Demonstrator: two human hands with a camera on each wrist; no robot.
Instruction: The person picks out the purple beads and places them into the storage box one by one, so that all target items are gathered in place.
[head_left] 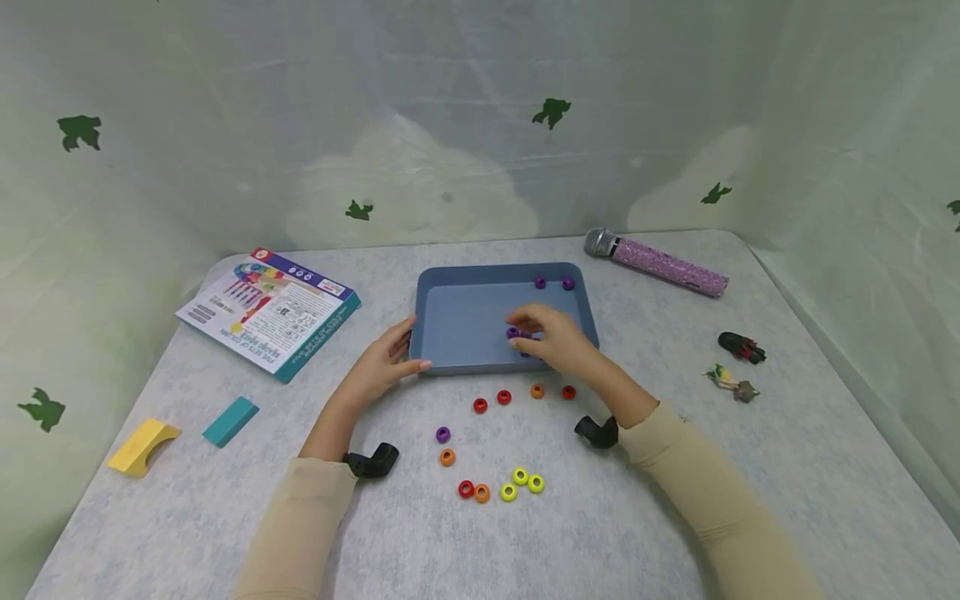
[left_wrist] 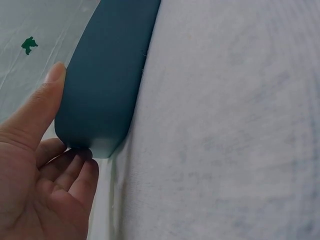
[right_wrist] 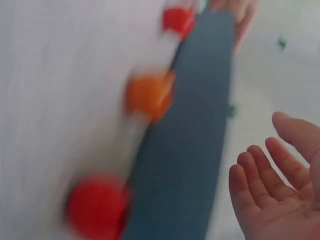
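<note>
A blue-grey tray (head_left: 480, 367) lies on the table, holding several purple beads (head_left: 540, 283). At its front left corner my left hand (head_left: 378, 367) holds the tray, thumb (left_wrist: 52, 82) against the front wall and fingers bent round the side. Over the tray's front right part hovers my right hand (head_left: 558, 340); in the right wrist view its fingers (right_wrist: 260, 175) are loosely bent, with nothing between them. Close to those fingers lie purple beads (head_left: 512, 332), partly hidden by the hand. Red beads (head_left: 504, 397) and an orange bead (head_left: 537, 391) sit in front of the tray.
Nearer me lie yellow beads (head_left: 521, 477), a purple bead (head_left: 443, 435) and more red and orange ones. To the left are a boxed set (head_left: 270, 308), a teal block (head_left: 230, 422) and a yellow arch (head_left: 142, 447). On the right, a microphone (head_left: 667, 265) and small figures (head_left: 741, 347).
</note>
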